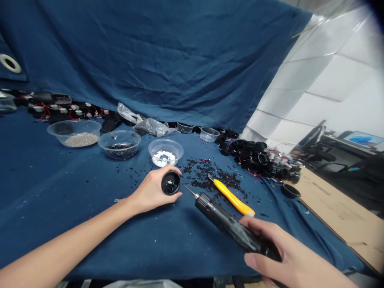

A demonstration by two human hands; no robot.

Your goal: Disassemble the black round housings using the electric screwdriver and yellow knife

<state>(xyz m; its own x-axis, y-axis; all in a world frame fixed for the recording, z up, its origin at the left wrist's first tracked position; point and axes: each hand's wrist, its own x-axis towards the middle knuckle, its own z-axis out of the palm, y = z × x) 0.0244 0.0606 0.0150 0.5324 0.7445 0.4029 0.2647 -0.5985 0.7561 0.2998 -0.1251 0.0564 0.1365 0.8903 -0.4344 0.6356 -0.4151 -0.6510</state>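
My left hand (153,186) is closed around a small round black plastic housing (171,183), its open end facing me and a small white piece visible inside. In my right hand (276,244) is a black electric screwdriver (228,222), its thin bit pointing up and left, a short gap from the housing. A yellow-handled utility knife (232,196) lies on the blue cloth just beyond the screwdriver. Many tiny black pieces (213,174) are scattered around the knife. Behind my left hand stands a clear bowl of white pieces (165,153).
To the left are a clear bowl of small screws (81,139) and a clear bowl of black parts (120,150). Black housings with wires (255,154) are heaped at the right, near a cardboard sheet (339,212). A blue curtain (156,60) hangs at the back.
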